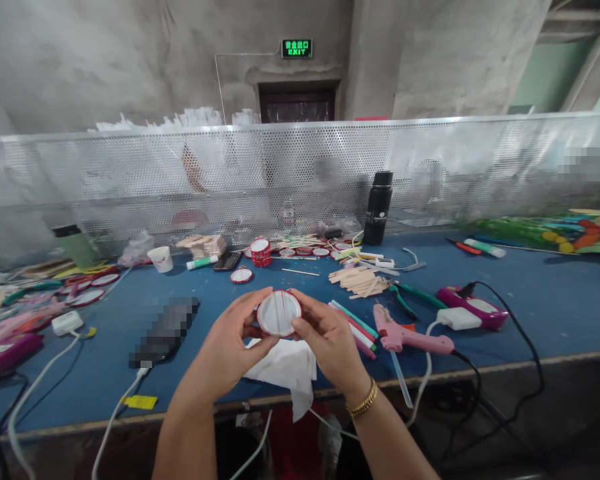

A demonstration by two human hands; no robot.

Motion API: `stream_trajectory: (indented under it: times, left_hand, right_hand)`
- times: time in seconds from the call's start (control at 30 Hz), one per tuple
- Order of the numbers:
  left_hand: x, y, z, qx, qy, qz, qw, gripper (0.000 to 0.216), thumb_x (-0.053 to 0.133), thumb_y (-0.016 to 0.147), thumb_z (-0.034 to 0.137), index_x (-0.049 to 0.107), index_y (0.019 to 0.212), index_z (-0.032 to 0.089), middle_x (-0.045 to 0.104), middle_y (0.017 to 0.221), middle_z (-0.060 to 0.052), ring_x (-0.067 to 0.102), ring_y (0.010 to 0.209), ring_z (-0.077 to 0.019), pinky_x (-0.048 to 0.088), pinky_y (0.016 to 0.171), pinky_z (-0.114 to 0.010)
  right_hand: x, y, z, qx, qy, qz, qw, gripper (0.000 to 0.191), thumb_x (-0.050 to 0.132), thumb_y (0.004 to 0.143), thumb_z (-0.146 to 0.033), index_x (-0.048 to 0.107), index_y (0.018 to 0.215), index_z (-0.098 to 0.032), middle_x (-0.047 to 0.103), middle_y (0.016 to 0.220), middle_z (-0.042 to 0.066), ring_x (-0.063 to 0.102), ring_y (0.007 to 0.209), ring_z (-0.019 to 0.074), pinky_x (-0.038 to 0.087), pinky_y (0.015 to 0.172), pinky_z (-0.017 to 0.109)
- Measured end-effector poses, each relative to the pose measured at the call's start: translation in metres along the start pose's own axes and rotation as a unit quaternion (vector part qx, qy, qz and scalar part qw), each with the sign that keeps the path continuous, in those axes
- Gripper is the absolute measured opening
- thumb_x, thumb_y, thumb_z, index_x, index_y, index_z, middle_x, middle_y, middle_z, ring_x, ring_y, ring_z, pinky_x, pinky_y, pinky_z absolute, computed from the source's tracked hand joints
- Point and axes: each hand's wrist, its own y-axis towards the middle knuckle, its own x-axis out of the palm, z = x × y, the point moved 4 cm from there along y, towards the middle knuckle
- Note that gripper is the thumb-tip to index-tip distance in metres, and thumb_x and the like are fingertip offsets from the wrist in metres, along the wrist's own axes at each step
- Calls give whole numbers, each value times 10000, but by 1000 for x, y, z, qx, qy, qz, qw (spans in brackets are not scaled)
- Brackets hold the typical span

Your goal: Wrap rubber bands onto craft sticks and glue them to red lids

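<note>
A small round white disc with a red rim is held up above the blue table, between both hands. My left hand pinches its left edge with thumb and fingers. My right hand, with a gold bracelet at the wrist, grips its right edge, thumb pressed on the face. A thin red line runs across the disc. Under the hands lies a white tissue.
A pink glue gun with its cable, coloured sticks, wooden craft sticks, green pliers, more red-rimmed discs, a black bottle, a white cup and a phone lie about. A perforated metal screen backs the table.
</note>
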Motion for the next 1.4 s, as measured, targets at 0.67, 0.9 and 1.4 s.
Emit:
stream_trajectory:
  times: [0.67, 0.9, 1.4]
  left_hand:
    - [-58, -6, -24, -147, -16, 203, 968, 406, 793, 703, 561, 717, 810, 176, 590, 610, 26, 470, 546, -120, 387, 514, -234]
    - [-55, -3, -36, -186, -55, 176, 965, 492, 847, 595, 621, 718, 788, 187, 683, 667, -14, 578, 616, -166, 477, 573, -261]
    - [-48, 0, -35, -159, -78, 132, 975, 480, 866, 615, 598, 737, 818, 184, 743, 733, -45, 656, 677, -207, 543, 633, -299]
  right_hand:
    - [-31, 12, -49, -80, -200, 32, 976, 375, 687, 930, -363, 727, 1281, -237, 801, 1053, 70, 743, 861, 180, 619, 808, 353]
    - [-29, 33, -75, -115, -447, -67, 884, 207, 651, 936, -274, 809, 1069, -271, 820, 968, 40, 729, 850, 205, 571, 842, 385]
    - [-27, 122, 2, 44, -628, -252, 735, 191, 649, 949, -184, 807, 1056, -194, 805, 1122, 69, 731, 1094, 242, 547, 974, 339]
